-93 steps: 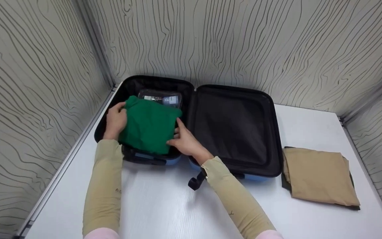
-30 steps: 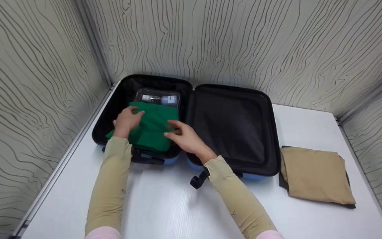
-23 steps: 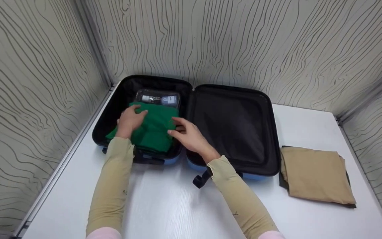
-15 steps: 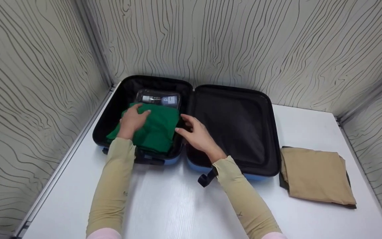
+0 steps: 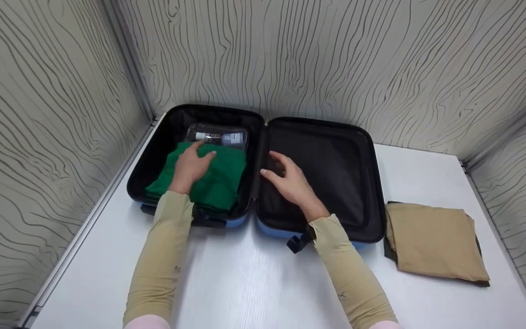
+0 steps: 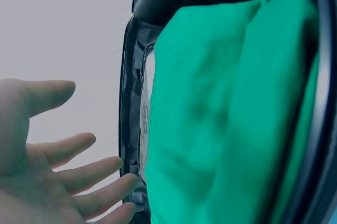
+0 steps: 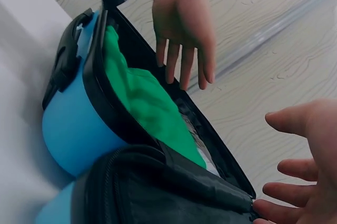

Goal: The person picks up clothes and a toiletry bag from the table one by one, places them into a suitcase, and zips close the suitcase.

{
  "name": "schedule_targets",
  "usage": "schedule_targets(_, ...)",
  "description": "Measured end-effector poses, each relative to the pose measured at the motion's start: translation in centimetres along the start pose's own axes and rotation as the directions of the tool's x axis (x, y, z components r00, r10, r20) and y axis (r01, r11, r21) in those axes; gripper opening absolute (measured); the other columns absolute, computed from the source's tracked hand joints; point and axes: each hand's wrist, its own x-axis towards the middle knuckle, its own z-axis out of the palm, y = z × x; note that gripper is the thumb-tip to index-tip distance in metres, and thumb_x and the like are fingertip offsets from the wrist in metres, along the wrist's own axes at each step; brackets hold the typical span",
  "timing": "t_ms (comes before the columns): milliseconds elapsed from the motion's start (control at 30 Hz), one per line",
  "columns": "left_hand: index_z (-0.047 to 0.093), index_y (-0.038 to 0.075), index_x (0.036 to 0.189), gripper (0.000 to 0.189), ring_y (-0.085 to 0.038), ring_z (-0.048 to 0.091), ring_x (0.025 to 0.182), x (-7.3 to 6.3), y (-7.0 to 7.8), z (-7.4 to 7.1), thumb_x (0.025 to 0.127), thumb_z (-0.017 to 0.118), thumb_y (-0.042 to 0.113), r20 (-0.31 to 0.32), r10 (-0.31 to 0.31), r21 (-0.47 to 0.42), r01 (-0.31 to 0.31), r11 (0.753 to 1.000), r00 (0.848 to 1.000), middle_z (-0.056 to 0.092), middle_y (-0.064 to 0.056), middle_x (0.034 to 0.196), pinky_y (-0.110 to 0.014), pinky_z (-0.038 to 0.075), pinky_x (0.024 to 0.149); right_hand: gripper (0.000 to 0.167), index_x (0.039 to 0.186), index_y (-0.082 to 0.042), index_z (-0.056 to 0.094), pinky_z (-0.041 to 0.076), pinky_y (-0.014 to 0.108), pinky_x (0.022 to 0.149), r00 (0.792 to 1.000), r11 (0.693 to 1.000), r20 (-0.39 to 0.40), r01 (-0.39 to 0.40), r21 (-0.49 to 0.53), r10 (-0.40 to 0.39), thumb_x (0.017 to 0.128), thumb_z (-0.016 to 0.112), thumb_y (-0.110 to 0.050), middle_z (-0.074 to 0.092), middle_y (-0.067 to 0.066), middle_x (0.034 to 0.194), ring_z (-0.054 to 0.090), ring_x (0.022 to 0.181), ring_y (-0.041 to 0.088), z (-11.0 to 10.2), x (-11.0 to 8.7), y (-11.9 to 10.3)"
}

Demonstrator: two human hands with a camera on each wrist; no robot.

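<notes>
A folded green garment (image 5: 219, 180) lies in the left half of an open blue suitcase (image 5: 258, 183) with black lining. Over the garment hovers my left hand (image 5: 192, 167), fingers spread and holding nothing; the left wrist view shows its straight fingers (image 6: 95, 176) apart from the green cloth (image 6: 205, 118). My right hand (image 5: 292, 183) is above the suitcase's right half near the hinge, fingers loosely bent around nothing. Behind the garment sits a clear pouch (image 5: 222, 136) with small bottles inside. In the right wrist view, both hands are raised over the suitcase.
At the right of the white table (image 5: 249, 283) lies a stack of folded clothes (image 5: 439, 242), tan on top with a dark piece beneath. Patterned wall panels (image 5: 318, 55) rise close behind the suitcase and on both sides.
The green garment went down flat into the suitcase's left half and both hands released it. My left hand shifted right above it; my right hand moved right, past the hinge.
</notes>
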Motion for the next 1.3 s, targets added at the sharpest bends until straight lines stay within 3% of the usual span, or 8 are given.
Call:
schedule_targets(900,0.036,0.011,0.159,0.066,-0.037,0.039,0.142,-1.4,3.0,5.6,0.104,0.059,0.039,0.032,0.139,-0.067,-0.136,0.988,0.990,0.038,-0.017,0.159,-0.049,0.036,0.111,0.066,0.156,-0.006,0.040,0.033,0.047,0.113,0.993,1.000,-0.119,0.010,-0.005,-0.011,0.102,0.065,-0.034,0.041,0.014,0.156,0.040,0.140,0.032,-4.3,-2.0,2.8)
schedule_targets(1300,0.039,0.015,0.158,0.063,-0.034,0.040,0.141,-2.2,4.5,7.4,0.104,0.060,0.038,0.032,0.175,-0.084,-0.172,0.982,0.984,0.041,-0.014,0.157,-0.047,0.034,0.112,0.067,0.157,-0.006,0.038,0.031,0.047,0.114,0.983,0.999,-0.178,-0.032,-0.003,0.031,0.102,0.065,-0.033,0.041,0.016,0.156,0.039,0.140,0.035,-6.7,-3.1,4.0)
